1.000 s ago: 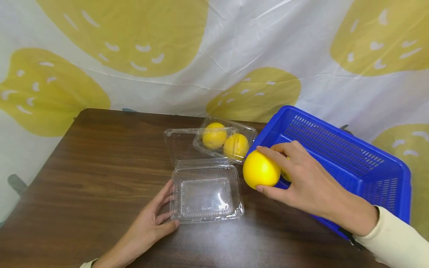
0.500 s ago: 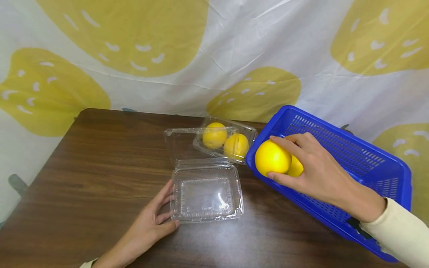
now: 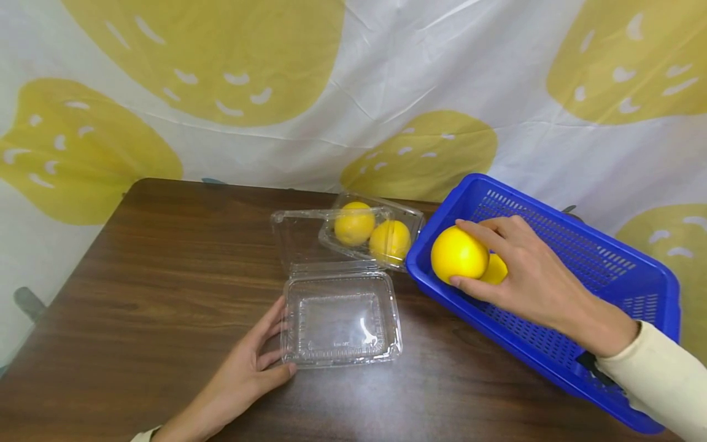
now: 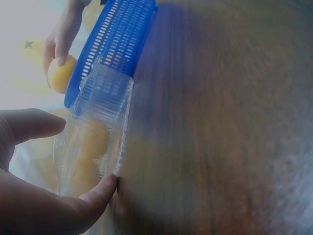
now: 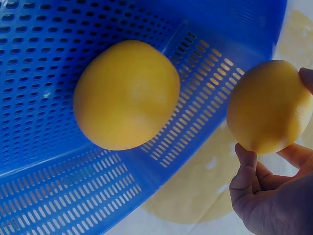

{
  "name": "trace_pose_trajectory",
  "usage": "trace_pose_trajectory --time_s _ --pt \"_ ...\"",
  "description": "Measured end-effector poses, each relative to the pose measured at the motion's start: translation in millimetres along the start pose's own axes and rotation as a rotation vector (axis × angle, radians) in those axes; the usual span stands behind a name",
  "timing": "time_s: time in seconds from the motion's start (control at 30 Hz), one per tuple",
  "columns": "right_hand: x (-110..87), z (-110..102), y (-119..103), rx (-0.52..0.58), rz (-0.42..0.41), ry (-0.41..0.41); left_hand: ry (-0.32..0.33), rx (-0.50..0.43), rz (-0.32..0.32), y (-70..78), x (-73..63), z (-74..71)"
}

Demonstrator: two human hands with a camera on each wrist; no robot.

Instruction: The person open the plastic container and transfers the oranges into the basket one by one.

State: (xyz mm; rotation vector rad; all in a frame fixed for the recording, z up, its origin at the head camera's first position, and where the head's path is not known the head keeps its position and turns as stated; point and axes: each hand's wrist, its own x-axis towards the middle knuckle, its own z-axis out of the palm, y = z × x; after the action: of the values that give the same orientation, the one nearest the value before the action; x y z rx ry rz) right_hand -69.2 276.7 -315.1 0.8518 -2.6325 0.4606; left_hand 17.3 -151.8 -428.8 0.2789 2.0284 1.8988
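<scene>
My right hand (image 3: 536,279) holds an orange (image 3: 458,253) between thumb and fingertips, over the left end of a blue basket (image 3: 671,307). Another orange (image 5: 127,95) lies inside the basket in the right wrist view. My left hand (image 3: 245,377) rests at the left side of a clear plastic clamshell container (image 3: 340,319), thumb by its front corner and fingers along the wall. Nothing lies in that container, and its lid (image 3: 304,242) is folded back. The lid overlaps a second clear container (image 3: 417,222) behind, which has two oranges (image 3: 354,223) in it.
The dark wooden table (image 3: 182,276) extends to the left. A white cloth (image 3: 259,159) with yellow fruit prints hangs along its back edge. The slotted basket stands close beside the second container.
My right hand has carried the orange rightward and slightly back, from beside the basket's left rim to over the basket. The left hand and both containers have stayed put.
</scene>
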Motion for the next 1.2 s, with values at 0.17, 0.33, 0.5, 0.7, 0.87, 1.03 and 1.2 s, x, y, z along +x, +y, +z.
trace_pose_trajectory --time_s 0.17,0.33,0.5,0.7,0.87,1.03,1.2 --pt "-1.1 -1 5 -0.003 0.014 -0.005 -0.006 0.007 -0.008 0.4 -1.0 -1.0" --pt "-1.5 -1 11 -0.013 0.042 -0.008 -0.001 0.007 -0.009 0.0 -1.1 -0.6" --pt "-1.3 0 19 -0.024 0.053 -0.010 0.004 0.011 -0.004 -0.5 -1.1 0.0" --pt "-0.7 0 29 -0.030 0.093 -0.034 0.003 0.008 -0.012 -0.1 -1.2 -0.2" --pt "-0.6 1 38 -0.030 0.142 -0.055 -0.003 0.005 -0.016 -0.1 -1.4 -0.7" --pt "-0.2 3 48 -0.029 0.164 -0.063 -0.004 0.005 -0.003 -0.9 -0.9 -0.3" --pt "0.8 5 57 -0.027 0.207 -0.088 0.000 0.020 0.006 -0.9 -1.1 0.5"
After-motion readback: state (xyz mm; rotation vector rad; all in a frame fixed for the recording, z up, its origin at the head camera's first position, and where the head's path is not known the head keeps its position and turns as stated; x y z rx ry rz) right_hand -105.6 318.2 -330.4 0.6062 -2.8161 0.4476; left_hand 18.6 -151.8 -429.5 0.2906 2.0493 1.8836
